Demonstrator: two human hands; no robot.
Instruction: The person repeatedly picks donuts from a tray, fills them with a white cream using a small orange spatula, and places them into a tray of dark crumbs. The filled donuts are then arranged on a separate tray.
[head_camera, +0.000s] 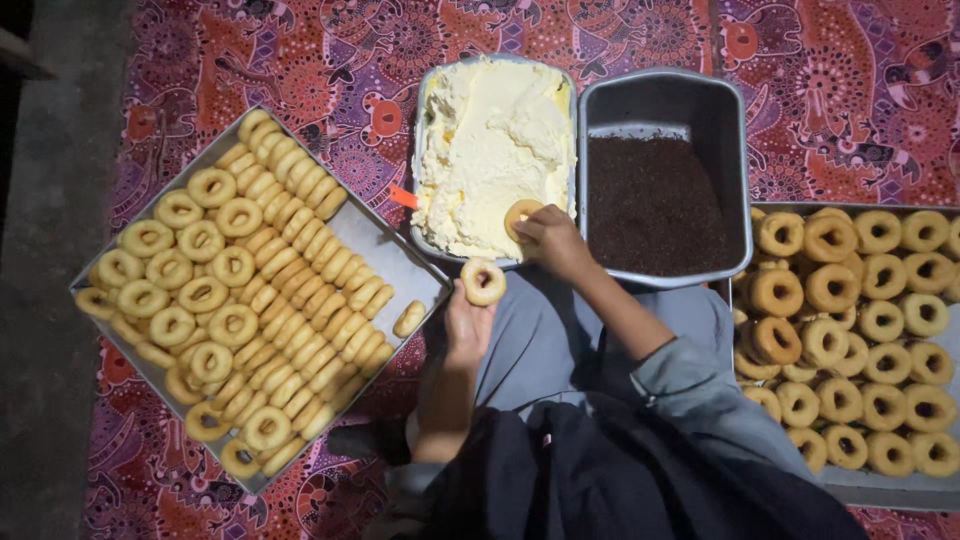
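My right hand (555, 240) presses a plain ring doughnut (521, 214) into the pale yellow cream that fills a metal pan (430, 80) straight ahead. My left hand (468, 325) holds a second plain doughnut (484, 281) upright, just in front of that pan's near edge. Beside the cream pan on the right stands a grey metal pan (735, 110) half filled with dark chocolate sprinkles (655, 205).
A metal tray (390, 250) on the left holds several rows of plain doughnuts (230, 290), some flat, some on edge. Another tray (880, 485) of doughnuts (860, 330) lies at the right. A patterned red and purple cloth (340, 60) covers the floor; bare grey floor (50, 250) runs along the far left.
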